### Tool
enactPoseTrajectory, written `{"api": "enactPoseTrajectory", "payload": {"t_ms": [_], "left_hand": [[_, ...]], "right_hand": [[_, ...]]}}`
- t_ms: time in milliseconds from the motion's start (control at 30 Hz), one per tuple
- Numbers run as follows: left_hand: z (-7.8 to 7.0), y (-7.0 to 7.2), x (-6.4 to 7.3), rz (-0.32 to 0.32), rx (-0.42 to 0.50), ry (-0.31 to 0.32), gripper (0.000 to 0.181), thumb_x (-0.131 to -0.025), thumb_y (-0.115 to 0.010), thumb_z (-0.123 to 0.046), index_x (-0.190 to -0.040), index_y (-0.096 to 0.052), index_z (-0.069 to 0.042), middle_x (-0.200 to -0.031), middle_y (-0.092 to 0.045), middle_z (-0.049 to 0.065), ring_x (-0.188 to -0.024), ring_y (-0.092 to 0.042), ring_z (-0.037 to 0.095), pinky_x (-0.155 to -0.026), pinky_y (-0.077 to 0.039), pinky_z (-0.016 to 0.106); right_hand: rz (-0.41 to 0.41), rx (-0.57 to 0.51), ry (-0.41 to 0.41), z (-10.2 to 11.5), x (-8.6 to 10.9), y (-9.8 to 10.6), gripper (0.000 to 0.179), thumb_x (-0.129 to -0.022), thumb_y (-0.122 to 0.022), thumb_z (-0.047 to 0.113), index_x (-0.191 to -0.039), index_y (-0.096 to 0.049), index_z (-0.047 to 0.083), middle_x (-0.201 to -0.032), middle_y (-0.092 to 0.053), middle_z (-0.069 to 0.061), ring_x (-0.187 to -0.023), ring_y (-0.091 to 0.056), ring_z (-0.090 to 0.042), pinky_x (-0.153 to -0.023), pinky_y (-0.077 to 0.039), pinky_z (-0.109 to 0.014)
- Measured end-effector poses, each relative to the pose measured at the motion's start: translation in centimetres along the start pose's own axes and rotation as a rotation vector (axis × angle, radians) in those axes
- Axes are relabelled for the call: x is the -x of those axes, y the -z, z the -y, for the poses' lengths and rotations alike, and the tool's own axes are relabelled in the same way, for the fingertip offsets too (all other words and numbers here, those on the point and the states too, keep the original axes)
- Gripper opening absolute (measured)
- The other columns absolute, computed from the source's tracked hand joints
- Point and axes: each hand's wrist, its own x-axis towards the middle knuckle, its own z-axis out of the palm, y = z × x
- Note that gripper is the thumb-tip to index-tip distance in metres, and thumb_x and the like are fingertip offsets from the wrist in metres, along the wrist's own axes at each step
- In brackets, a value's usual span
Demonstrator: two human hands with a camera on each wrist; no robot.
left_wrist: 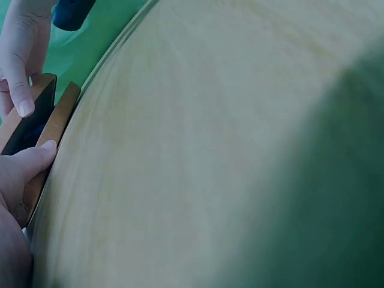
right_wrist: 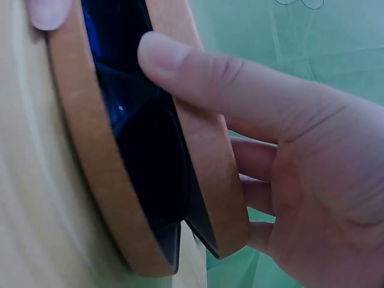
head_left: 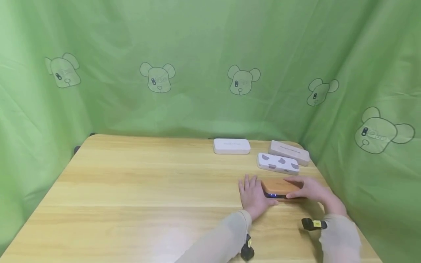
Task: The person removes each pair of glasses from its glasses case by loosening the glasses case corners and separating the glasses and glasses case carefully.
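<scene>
R hand (head_left: pixel 310 188), part-curled, pinching orange case lid (head_left: pixel 276 186), ajar, nr table (head_left: pixel 148 204) R edge; L hand (head_left: pixel 254 195), splayed, thumb on base (right_wrist: pixel 90 144). Prob. lid step; next calls for: steady base.

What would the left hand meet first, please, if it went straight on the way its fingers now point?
Probably the plain white case, near the far edge of the table; the left hand points roughly that way, though depth is hard to judge.
</scene>
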Motion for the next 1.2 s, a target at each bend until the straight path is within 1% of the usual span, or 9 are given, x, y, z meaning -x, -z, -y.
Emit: {"api": "enactPoseTrajectory", "payload": {"t_ms": [100,233,333,533,700,833,933,1067,1200], "left_hand": [[0.0,0.0,-0.1,0.002,-0.014,-0.001,0.094,-0.056,-0.076,-0.074,-0.132,-0.054,-0.024,-0.151,-0.045,-0.008,-0.149,-0.026,0.022,-0.124,-0.016,0.047],[0.1,-0.1,-0.2,0.001,-0.028,-0.002,0.096,-0.055,-0.076,-0.076,-0.133,-0.053,-0.025,-0.15,-0.045,-0.008,-0.149,-0.027,0.022,-0.124,-0.017,0.047],[0.1,-0.2,-0.2,-0.002,-0.017,0.003,0.099,-0.055,-0.076,-0.076,-0.136,-0.051,-0.024,-0.15,-0.045,-0.008,-0.149,-0.026,0.022,-0.124,-0.017,0.047],[0.0,-0.2,-0.1,-0.007,0.006,0.01,0.105,-0.054,-0.078,-0.075,-0.14,-0.048,-0.023,-0.15,-0.045,-0.008,-0.149,-0.027,0.022,-0.124,-0.016,0.047],[0.0,-0.4,0.0,-0.022,-0.007,0.007,0.105,-0.054,-0.077,-0.075,-0.14,-0.047,-0.023,-0.15,-0.046,-0.008,-0.148,-0.028,0.022,-0.124,-0.017,0.047],[0.0,-0.4,0.0,-0.023,-0.009,0.006,0.105,-0.054,-0.076,-0.076,-0.14,-0.048,-0.024,-0.15,-0.046,-0.008,-0.149,-0.027,0.022,-0.124,-0.017,0.047],[0.0,-0.3,0.0,-0.016,-0.013,0.008,0.105,-0.054,-0.075,-0.077,-0.14,-0.047,-0.024,-0.15,-0.045,-0.008,-0.149,-0.027,0.022,-0.124,-0.017,0.047],[0.0,-0.1,0.0,-0.003,-0.016,0.013,0.105,-0.055,-0.076,-0.076,-0.142,-0.046,-0.024,-0.151,-0.044,-0.009,-0.149,-0.026,0.021,-0.124,-0.016,0.046],[0.0,-0.2,-0.1,0.007,-0.017,0.018,0.105,-0.056,-0.076,-0.076,-0.142,-0.046,-0.023,-0.151,-0.044,-0.009,-0.149,-0.025,0.021,-0.124,-0.016,0.046]], "right_hand": [[0.015,-0.001,-0.031,0.0,-0.2,0.4,0.07,-0.072,-0.081,0.047,-0.129,-0.063,0.009,-0.131,-0.06,-0.026,-0.117,-0.058,-0.044,-0.096,-0.047,-0.058],[0.023,-0.021,-0.073,-0.6,-0.3,0.5,0.067,-0.075,-0.079,0.049,-0.13,-0.063,0.014,-0.131,-0.061,-0.025,-0.115,-0.06,-0.041,-0.094,-0.048,-0.054],[0.026,-0.055,-0.093,-1.2,-0.4,0.5,0.064,-0.078,-0.076,0.05,-0.131,-0.063,0.016,-0.133,-0.06,-0.025,-0.118,-0.058,-0.043,-0.095,-0.047,-0.056],[0.027,-0.131,-0.11,-2.0,-0.4,0.4,0.058,-0.083,-0.073,0.045,-0.132,-0.062,0.016,-0.136,-0.057,-0.025,-0.124,-0.052,-0.047,-0.096,-0.042,-0.063],[0.033,-0.174,-0.126,-2.1,-0.5,0.5,0.058,-0.085,-0.072,0.043,-0.133,-0.061,0.014,-0.138,-0.054,-0.026,-0.126,-0.049,-0.048,-0.098,-0.04,-0.064],[0.028,-0.198,-0.128,-2.2,-0.7,0.6,0.056,-0.086,-0.071,0.042,-0.132,-0.062,0.012,-0.136,-0.056,-0.025,-0.127,-0.049,-0.047,-0.099,-0.039,-0.063],[0.017,-0.178,-0.121,-2.2,-0.9,0.7,0.053,-0.086,-0.071,0.043,-0.129,-0.064,0.013,-0.133,-0.06,-0.022,-0.125,-0.051,-0.043,-0.1,-0.04,-0.059],[0.008,-0.152,-0.114,-2.3,-1.0,0.8,0.052,-0.085,-0.071,0.044,-0.127,-0.066,0.013,-0.13,-0.062,-0.021,-0.123,-0.053,-0.044,-0.1,-0.04,-0.06],[-0.011,-0.127,-0.089,-2.3,-1.0,0.7,0.051,-0.086,-0.071,0.043,-0.126,-0.066,0.013,-0.129,-0.064,-0.021,-0.122,-0.054,-0.045,-0.1,-0.04,-0.062]]}}
